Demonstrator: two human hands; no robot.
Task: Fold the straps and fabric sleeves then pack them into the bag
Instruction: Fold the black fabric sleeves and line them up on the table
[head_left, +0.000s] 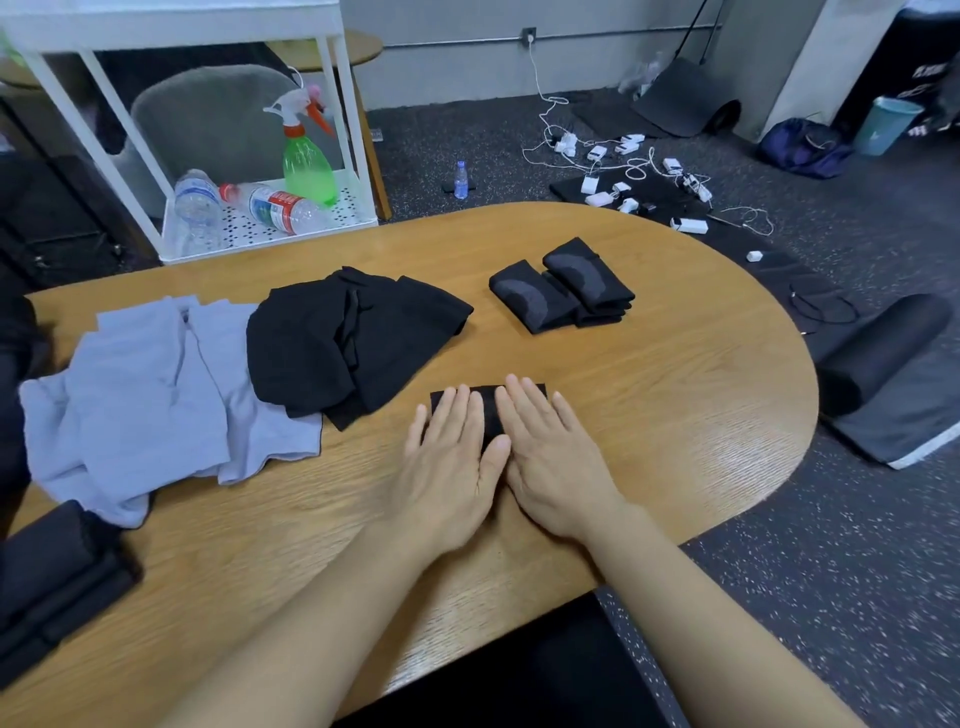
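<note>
Both palms down flat now: the left hand (451, 457) and right hand (550, 457) sit side by side, fingers straight and spread, pressing a small black folded piece (491, 413) into the worktop (675, 395) near the middle. Nothing is gripped; each grip is fully open, only weight on cloth. Whether this piece is a strap or a sleeve, I cannot tell under the hands.

It looks thin, soft and light, the sort of fabric that springs back, so flat pressure to set the crease makes sense. My read: lift it by pinching both short ends together, or the fold will fall open.

Far right, two folded sleeves (563, 291) lie neatly together, touching. Far left of the hands, a loose black heap (353, 338) awaits folding, partly overlapping the pale lilac cloth (156, 384) beside it. That lilac cloth may be the bag, though I cannot be sure.
</note>
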